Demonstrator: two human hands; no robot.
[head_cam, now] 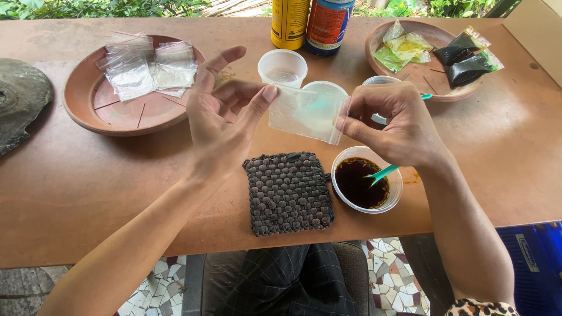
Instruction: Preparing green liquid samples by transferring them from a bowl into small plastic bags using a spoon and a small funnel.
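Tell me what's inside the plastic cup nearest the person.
The plastic cup holds dark brown liquid and a green spoon leaning on its rim. The spoon's lower end is hidden by the opaque liquid.

The small bag (307, 117) is thin clear glossy plastic. The woven mat (288, 192) looks rough cloth. The desk (82, 175) is smooth, matt brown.

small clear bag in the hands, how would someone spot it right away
On the brown table, look above the dark woven mat. The left hand and right hand pinch the small clear bag between them. It's empty, unlike the filled bags in the clay dishes.
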